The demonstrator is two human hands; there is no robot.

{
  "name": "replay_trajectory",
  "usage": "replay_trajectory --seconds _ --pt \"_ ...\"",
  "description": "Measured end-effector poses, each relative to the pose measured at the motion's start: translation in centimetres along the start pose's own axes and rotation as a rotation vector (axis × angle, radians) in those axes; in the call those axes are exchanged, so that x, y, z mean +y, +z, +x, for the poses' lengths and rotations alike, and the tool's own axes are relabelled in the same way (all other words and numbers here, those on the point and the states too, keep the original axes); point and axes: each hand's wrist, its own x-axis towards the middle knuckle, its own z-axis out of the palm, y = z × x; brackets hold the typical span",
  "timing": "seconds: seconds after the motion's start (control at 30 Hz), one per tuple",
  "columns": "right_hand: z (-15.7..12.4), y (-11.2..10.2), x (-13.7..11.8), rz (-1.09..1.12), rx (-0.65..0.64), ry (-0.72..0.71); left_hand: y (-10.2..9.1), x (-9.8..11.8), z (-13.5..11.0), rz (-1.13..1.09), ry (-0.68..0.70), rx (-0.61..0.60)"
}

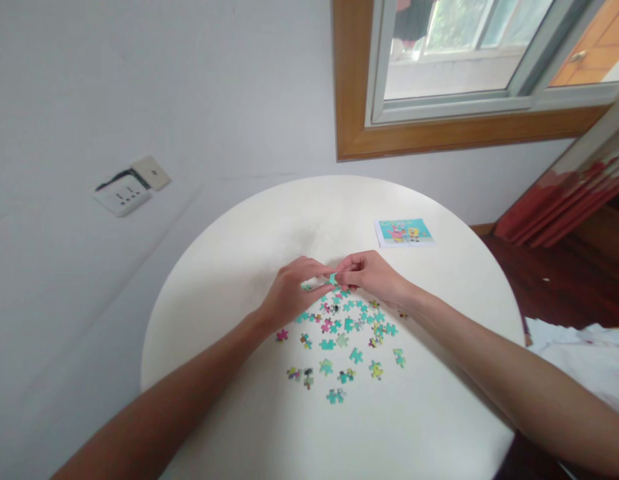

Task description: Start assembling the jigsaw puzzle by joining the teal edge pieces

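The round white table point(229, 280) carries a loose scatter of puzzle pieces point(339, 333), mostly teal with some pink and yellow, in the centre of the frame. At the scatter's upper edge, the left hand point(294, 293) and right hand point(372, 275) meet fingertip to fingertip, both pinched narrowly on 1 small teal piece point(332, 279) just above the tabletop. A picture card point(403, 232) lies apart, upper right. Bare tabletop rings the scatter out to the rim.
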Motion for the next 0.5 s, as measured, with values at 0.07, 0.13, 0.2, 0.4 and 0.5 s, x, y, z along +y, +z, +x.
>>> replay_trajectory --seconds 0.07,0.13,0.2,0.4,0.5 --pt "0.1 0.2 0.3 0.011 0.007 0.014 0.0 -0.1 0.1 0.015 -0.007 -0.004" --pt "0.2 0.4 0.4 0.018 0.004 0.021 -0.1 -0.2 0.1 0.027 -0.007 -0.012" --pt "0.3 0.4 0.4 0.024 0.001 0.015 -0.4 -0.2 0.2 0.035 -0.004 -0.014" --pt "0.8 -1.6 -0.3 0.027 0.185 0.024 -1.8 -2.4 0.8 0.138 -0.152 -0.02" --pt "1.4 -3.3 -0.5 0.034 0.285 0.022 -2.4 -4.5 0.9 0.175 -0.231 -0.049"
